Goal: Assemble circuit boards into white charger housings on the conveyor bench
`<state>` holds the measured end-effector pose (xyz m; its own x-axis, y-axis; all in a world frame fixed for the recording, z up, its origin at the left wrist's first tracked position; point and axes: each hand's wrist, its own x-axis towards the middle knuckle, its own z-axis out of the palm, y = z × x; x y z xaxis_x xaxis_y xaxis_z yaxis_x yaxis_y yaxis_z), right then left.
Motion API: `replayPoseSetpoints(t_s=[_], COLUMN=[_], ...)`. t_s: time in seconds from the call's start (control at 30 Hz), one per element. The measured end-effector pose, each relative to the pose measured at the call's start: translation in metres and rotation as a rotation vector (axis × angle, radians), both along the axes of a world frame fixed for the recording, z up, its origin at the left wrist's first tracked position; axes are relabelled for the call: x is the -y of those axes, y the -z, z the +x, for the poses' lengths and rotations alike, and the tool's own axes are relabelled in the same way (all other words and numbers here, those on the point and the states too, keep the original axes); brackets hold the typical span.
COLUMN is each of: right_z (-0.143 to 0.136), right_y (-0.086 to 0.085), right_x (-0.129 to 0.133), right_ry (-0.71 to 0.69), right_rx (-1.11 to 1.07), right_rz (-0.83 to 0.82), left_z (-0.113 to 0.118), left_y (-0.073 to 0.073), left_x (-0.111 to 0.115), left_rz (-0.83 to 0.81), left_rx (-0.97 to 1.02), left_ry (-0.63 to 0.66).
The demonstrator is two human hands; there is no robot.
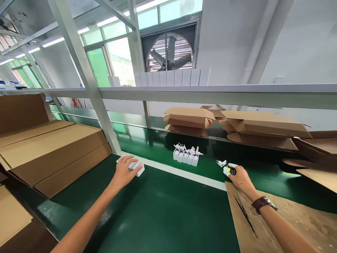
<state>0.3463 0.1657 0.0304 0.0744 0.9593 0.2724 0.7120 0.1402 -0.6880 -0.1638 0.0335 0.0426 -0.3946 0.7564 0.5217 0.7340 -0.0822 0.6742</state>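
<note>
My left hand [125, 171] is curled over small white boxes [140, 171] near the pale strip on the green surface, thumb and fingers around them. How many boxes it covers is partly hidden by the fingers. On the right, my right hand [240, 180] pinches a small black piece with a yellow patch [231, 170]; white coverings appear on its fingertips. Just left of those fingertips lies a white plug-like piece [221, 163]. Between the hands, a row of small white boxes [185, 158] stands with white plug-like parts [188, 149] sticking out of the tops.
Brown cartons [65, 144] are stacked at the left. Open cartons [260, 124] sit along the back right. A brown board [297, 218] with dark tweezers [245, 215] on it lies under my right forearm. A metal frame post [86, 75] and rail cross ahead.
</note>
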Motion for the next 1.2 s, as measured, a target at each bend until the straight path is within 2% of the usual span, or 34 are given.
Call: replayPoseSetpoints(t_s=[0.13,0.23,0.37,0.47,0.53,0.63,0.7,0.77,0.93,1.07,1.2], right_z=[-0.021,-0.042,-0.063,-0.062,-0.055,-0.046,-0.046,-0.051,-0.077,-0.096,-0.094], right_y=[-0.012,-0.011,0.003,0.011,0.013,0.012,0.012,0.013,0.015,0.015,0.015], right_x=[0.017,0.052,0.113,0.144,0.155,0.163,0.165,0.168,0.172,0.173,0.178], right_ry=[-0.060,-0.172,-0.469,-0.654,-0.666,-0.506,-0.409,-0.385,-0.441,-0.374,-0.471], right_rx=[-0.056,-0.107,-0.157,-0.126,-0.076,0.030,0.087,0.105,0.046,0.150,0.111], right_rz=[0.034,0.023,-0.035,-0.078,-0.045,0.016,0.000,-0.029,-0.003,-0.041,-0.093], left_z=[-0.004,0.011,0.069,0.119,0.143,0.165,0.171,0.173,0.168,0.161,0.160], left_y=[0.024,0.028,0.021,0.019,0.021,0.028,0.034,0.040,0.050,0.055,0.058], left_x=[0.010,0.009,0.012,0.018,0.021,0.025,0.028,0.031,0.037,0.038,0.040], left_rz=[-0.064,0.007,0.008,-0.049,-0.062,-0.071,-0.081,-0.088,-0.056,-0.086,-0.159], left_rx=[-0.335,-0.424,-0.384,-0.375,-0.364,-0.305,-0.248,-0.193,-0.147,-0.107,-0.026], left_ry=[0.036,0.155,0.447,0.649,0.736,0.774,0.768,0.766,0.783,0.780,0.783])
